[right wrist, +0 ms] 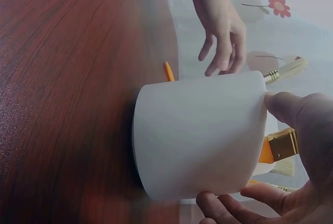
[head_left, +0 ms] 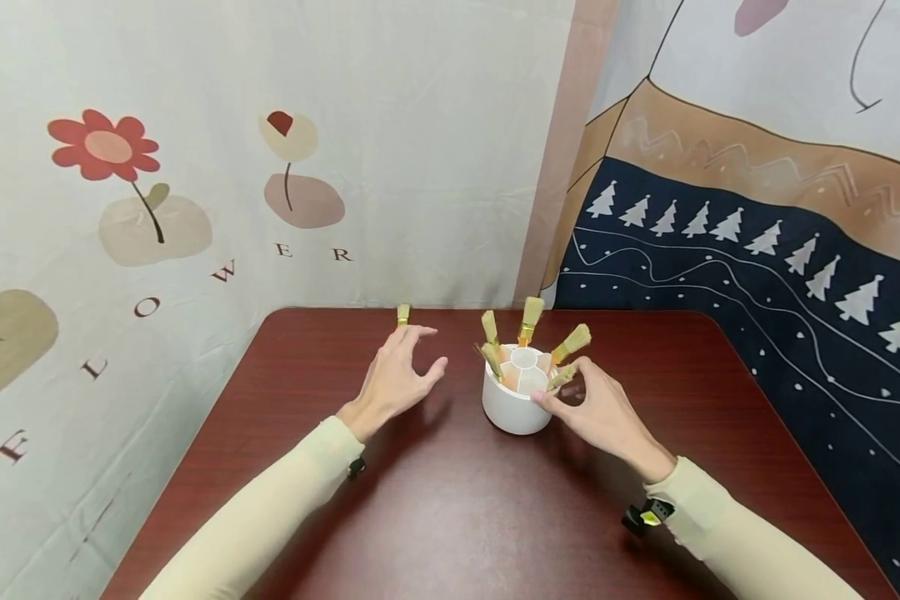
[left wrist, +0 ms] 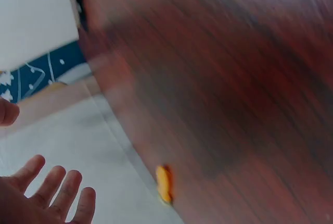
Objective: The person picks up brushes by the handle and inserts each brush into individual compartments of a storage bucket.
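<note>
A round white brush holder point(head_left: 520, 412) with divided compartments stands on the table, several flat paintbrushes point(head_left: 532, 317) leaning out of it, bristles up. At its right side my right hand point(head_left: 603, 412) grips the wall, thumb at the rim; the right wrist view shows the holder's side point(right wrist: 200, 138) between thumb and fingers. My left hand point(head_left: 397, 375) hovers left of the holder, fingers spread and nothing in its grasp. Just beyond it a lone paintbrush point(head_left: 403, 313) lies near the back edge, handle hidden by the hand; its orange handle point(left wrist: 164, 183) shows in the left wrist view.
The dark red wooden table point(head_left: 450, 533) reaches back to a pale curtain point(head_left: 435, 167) printed with flowers and letters. On the right hangs a navy and tan cloth point(head_left: 720, 283) with white trees.
</note>
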### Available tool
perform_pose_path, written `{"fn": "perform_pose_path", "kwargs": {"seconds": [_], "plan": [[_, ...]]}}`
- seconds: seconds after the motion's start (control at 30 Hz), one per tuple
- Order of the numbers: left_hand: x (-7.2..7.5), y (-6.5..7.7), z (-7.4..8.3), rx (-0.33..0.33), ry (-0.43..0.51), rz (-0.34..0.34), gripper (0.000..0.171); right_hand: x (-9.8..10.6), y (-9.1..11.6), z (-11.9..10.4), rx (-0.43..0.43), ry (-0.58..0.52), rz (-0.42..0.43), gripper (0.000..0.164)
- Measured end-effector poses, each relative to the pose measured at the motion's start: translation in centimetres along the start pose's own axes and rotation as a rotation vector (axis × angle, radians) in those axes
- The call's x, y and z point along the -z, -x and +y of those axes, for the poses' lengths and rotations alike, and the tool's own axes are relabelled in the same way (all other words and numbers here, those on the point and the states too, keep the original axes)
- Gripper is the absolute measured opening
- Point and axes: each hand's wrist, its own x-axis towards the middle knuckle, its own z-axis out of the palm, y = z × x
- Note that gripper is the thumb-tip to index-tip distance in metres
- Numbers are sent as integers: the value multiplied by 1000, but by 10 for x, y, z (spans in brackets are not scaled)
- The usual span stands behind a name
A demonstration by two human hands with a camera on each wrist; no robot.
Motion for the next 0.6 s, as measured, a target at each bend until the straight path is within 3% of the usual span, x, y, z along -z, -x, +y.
{"fn": "perform_pose_path", "kwargs": {"seconds": [0.33, 0.6], "plan": [[11, -10, -35, 73, -115, -107, 61, -1, 1, -3, -8, 12, -2, 64], [13, -17, -61, 88, -171, -171, 58, -2, 2, -4, -8, 8, 5, 63]]}}
